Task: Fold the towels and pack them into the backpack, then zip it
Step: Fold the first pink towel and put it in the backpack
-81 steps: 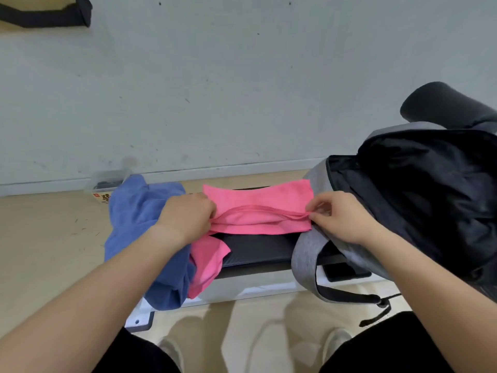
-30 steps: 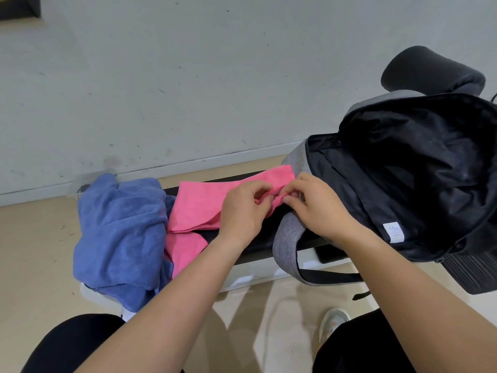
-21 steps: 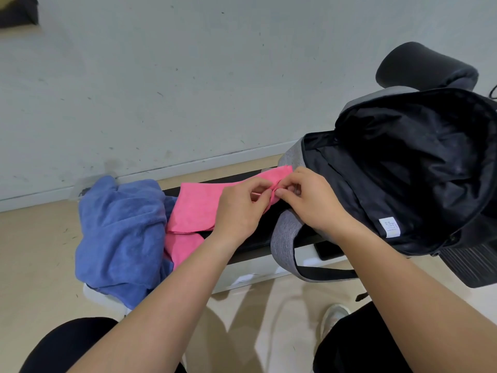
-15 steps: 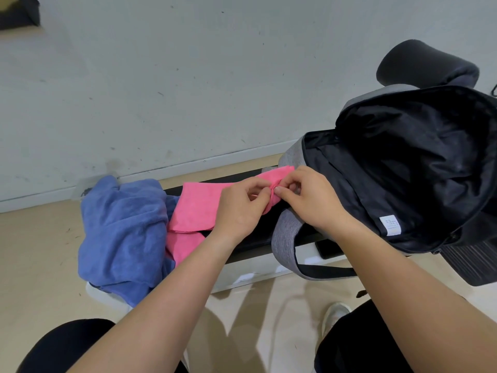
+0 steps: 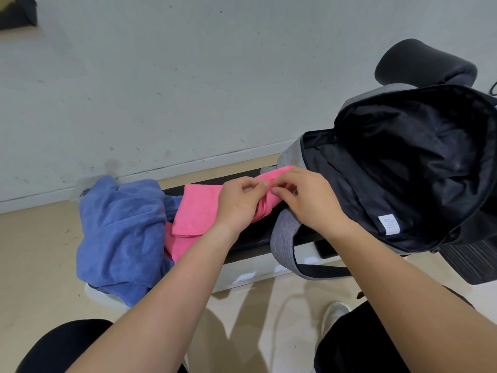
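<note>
Nearest the camera, two knees point(image 5: 61, 345) in black trousers sit above a pale floor point(image 5: 35, 265), and a light shoe point(image 5: 334, 316) shows just below the backpack's point(image 5: 419, 162) hanging grey strap point(image 5: 282, 238). Both bare forearms reach forward to meet just left of the backpack's open mouth. There the left hand point(image 5: 236, 203) has its fingers curled round the bunched end of the pink towel point(image 5: 196, 208), and the right hand point(image 5: 309, 203) pinches that same end between thumb and forefinger, touching the backpack's grey side. The pink towel, partly folded, lies on the dark tabletop point(image 5: 250, 240) and stretches away from the backpack, one flap drooping over the near edge. Further from the backpack, a crumpled blue towel point(image 5: 121, 232) touches the pink one and hangs off the tabletop's end. The backpack stands unzipped, its black lining showing with a small white label point(image 5: 388, 224) inside the near rim. Behind the backpack is a black padded cushion point(image 5: 425, 63), then a scuffed pale wall point(image 5: 188, 76)
</note>
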